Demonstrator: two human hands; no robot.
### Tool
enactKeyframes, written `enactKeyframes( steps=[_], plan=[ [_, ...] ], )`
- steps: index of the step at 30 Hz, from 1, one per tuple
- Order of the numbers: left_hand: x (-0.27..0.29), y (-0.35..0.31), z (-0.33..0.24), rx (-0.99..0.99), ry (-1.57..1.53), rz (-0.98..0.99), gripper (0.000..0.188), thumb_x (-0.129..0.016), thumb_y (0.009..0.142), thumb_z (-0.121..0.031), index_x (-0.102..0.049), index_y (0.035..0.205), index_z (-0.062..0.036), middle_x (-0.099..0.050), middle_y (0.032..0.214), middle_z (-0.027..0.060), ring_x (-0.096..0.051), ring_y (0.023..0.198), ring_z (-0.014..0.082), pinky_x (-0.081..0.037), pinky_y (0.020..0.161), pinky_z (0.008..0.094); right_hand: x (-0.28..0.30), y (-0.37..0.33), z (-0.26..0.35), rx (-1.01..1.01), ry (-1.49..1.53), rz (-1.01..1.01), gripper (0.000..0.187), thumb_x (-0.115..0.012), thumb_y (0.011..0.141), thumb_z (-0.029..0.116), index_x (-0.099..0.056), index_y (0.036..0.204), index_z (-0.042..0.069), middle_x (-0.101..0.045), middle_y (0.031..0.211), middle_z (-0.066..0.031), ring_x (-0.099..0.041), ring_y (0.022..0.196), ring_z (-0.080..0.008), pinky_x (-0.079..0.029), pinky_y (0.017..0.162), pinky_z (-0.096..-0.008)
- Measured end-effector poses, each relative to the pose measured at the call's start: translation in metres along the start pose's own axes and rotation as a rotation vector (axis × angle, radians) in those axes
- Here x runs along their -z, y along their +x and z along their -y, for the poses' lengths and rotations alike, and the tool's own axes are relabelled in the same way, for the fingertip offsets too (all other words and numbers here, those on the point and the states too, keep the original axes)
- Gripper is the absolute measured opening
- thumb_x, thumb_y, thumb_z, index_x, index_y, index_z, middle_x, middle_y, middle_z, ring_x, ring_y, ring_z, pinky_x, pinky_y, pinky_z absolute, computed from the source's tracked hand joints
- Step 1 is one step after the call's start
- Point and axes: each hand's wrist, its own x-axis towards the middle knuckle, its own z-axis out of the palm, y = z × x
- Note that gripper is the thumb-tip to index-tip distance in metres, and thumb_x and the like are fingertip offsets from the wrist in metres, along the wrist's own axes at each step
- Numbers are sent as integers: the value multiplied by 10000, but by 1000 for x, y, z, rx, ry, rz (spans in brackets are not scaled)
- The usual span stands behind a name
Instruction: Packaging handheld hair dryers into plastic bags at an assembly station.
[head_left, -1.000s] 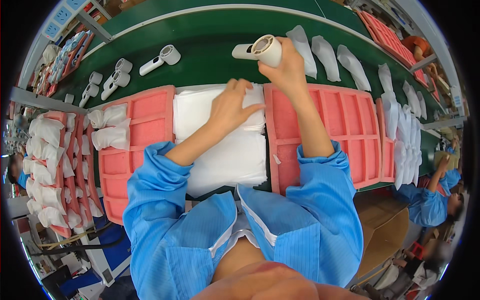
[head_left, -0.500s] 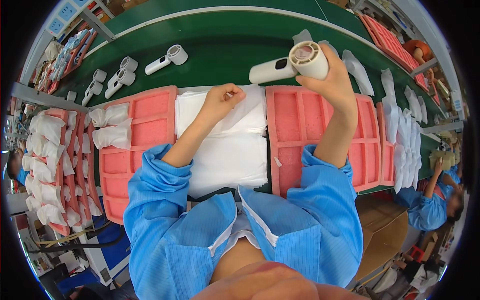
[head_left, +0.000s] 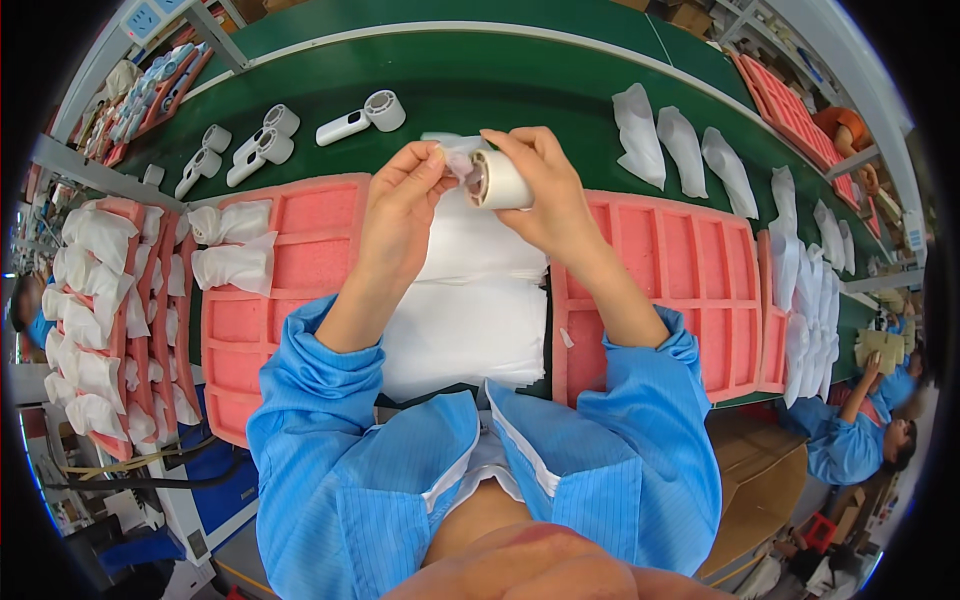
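My right hand (head_left: 556,190) is wrapped around the round head of a white handheld fan (head_left: 508,182), above the far end of the paper-like white bags. The open face of the fan head is turned toward my left hand (head_left: 404,200). With thumb and fingertips, that hand pinches a thin translucent film (head_left: 461,158) at the fan's face; whether the film is attached to the fan I cannot tell. The fan's handle is mostly hidden behind my hands. Below them lies the stack of thin white bags (head_left: 463,335).
Pink foam trays (head_left: 680,290) flank the stack; the left one holds wrapped fans (head_left: 234,265). Unwrapped fans (head_left: 345,127) lie at the back left of the green table, wrapped ones (head_left: 640,135) at the back right. Loaded pink trays (head_left: 100,330) stand far left. A co-worker (head_left: 850,440) sits at right.
My right hand has brought the fan left and turned its face toward my left hand. The left hand has risen from the bag stack to meet it and now pinches the film.
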Motion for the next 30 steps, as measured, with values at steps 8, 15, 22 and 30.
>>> enactKeyframes(
  steps=[8,15,22,30],
  plan=[
    [-16,-24,26,-719,1040,11,134,-721,784,-17,-700,913,-49,-637,840,37,-593,743,173,-441,652,310,-3,-1,-2,-31,-102,-65,775,-778,612,-26,-519,1336,72,-493,1107,-126,-581,928,-285,-516,725,-363],
    [-23,-27,14,-768,1074,81,410,-758,685,12,-667,1075,-76,-605,1021,88,-610,767,228,-480,629,307,2,0,-3,51,-127,-238,706,-806,629,59,-496,1260,-9,-483,1125,-155,-576,951,-296,-516,726,-366],
    [-10,-5,11,-623,1005,66,562,-782,680,-19,-584,1201,-95,-531,1207,124,-620,923,242,-516,741,308,-12,-10,17,-77,287,-129,642,-802,674,107,-484,1225,18,-498,1163,-149,-556,1059,-273,-523,771,-358],
    [5,-5,-15,-278,348,255,469,-795,721,-61,-585,1140,-82,-472,1298,115,-548,1106,232,-461,902,349,-19,-12,-14,-27,250,94,526,-781,707,90,-541,1172,32,-612,1015,-122,-633,974,-272,-533,754,-365]
  ],
)
